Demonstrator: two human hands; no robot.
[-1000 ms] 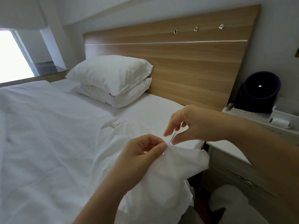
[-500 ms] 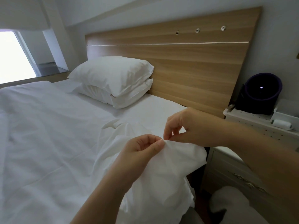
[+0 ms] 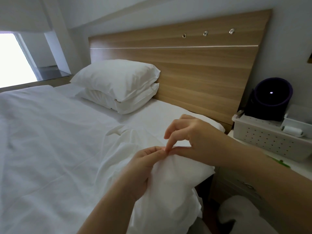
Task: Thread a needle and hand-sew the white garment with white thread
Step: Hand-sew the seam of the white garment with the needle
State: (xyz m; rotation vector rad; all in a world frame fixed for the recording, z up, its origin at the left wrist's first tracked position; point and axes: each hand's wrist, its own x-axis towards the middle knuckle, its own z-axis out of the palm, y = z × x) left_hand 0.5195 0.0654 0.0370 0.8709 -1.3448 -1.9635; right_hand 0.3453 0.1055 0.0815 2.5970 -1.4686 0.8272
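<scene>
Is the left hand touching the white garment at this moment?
Touching. The head view shows the left hand pinching a raised fold of the white garment, with its fingers pressed into the cloth.

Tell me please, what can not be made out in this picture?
- Needle: head view, unseen; the right hand pinches the garment fold beside the left hand, which grips it, and fingertips cover that spot.
- Thread: head view, too thin, white against white cloth.
- Spool by the bedside basket: head view, small and blurred; how full, unclear.
</scene>
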